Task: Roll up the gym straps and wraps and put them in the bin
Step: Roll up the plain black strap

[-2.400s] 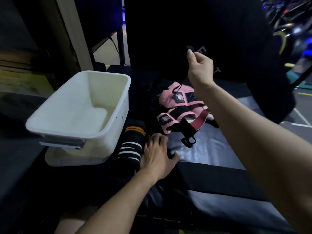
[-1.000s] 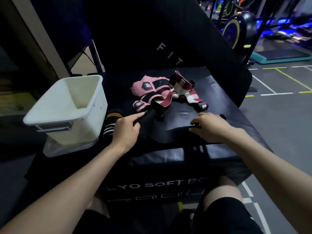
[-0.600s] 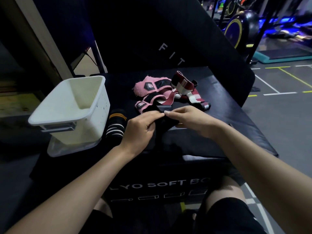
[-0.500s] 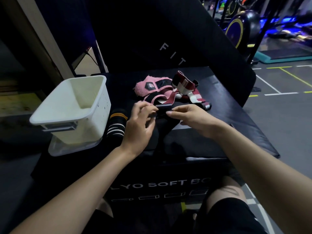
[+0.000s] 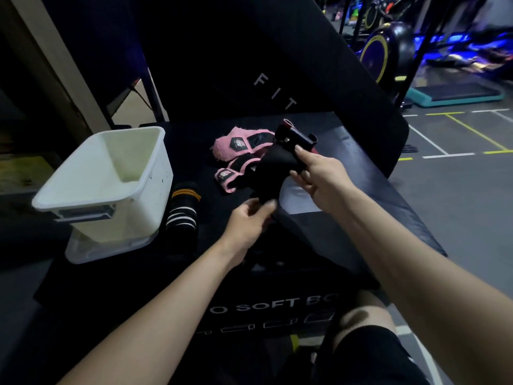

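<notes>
A black strap (image 5: 273, 170) hangs in the air between both hands above the black soft box (image 5: 327, 195). My right hand (image 5: 319, 173) pinches its upper end; my left hand (image 5: 249, 220) grips its lower end. Behind the strap lie pink wraps (image 5: 238, 144) with dark patches. A rolled black wrap with white and orange stripes (image 5: 181, 212) lies beside the white bin (image 5: 111, 187), which stands empty at the left of the box.
A tall black pad lettered "FIT" (image 5: 277, 90) leans behind the box. A clear lid (image 5: 83, 251) lies under the bin. Gym machines (image 5: 388, 51) and a floor with painted lines are at the right. My knee (image 5: 363, 318) shows below the box.
Both hands have lifted the black strap off the box; the right hand rose and moved right with one end, the left hand dropped lower with the other end.
</notes>
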